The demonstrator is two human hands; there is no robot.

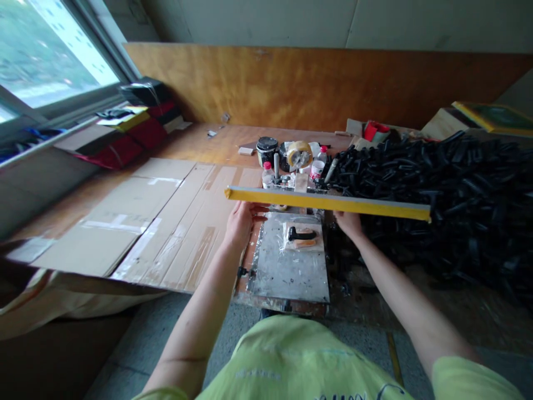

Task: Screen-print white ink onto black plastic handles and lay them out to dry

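Note:
A long yellow bar with a grey upper edge (287, 199) spans the view above the work plate, looking like a frame seen edge-on. Just under its left part is my left hand (240, 222), fingers pointing right and apart. My right hand (348, 223) is below the bar's middle right; its fingertips are mostly hidden. Whether either hand touches the bar, I cannot tell. Between my forearms lies a grey metal plate (287, 278), spotted and worn. On it, a black curved plastic handle (302, 234) rests on a small tan block (315, 230) wrapped in clear film.
At right is a large heap of black plastic parts (416, 166). Flattened cardboard (112, 222) covers the table's left side. Behind the bar stand a black tub (267, 149), a tape roll (300, 155) and a red-capped bottle (267, 175). Boxes (137, 133) line the window side.

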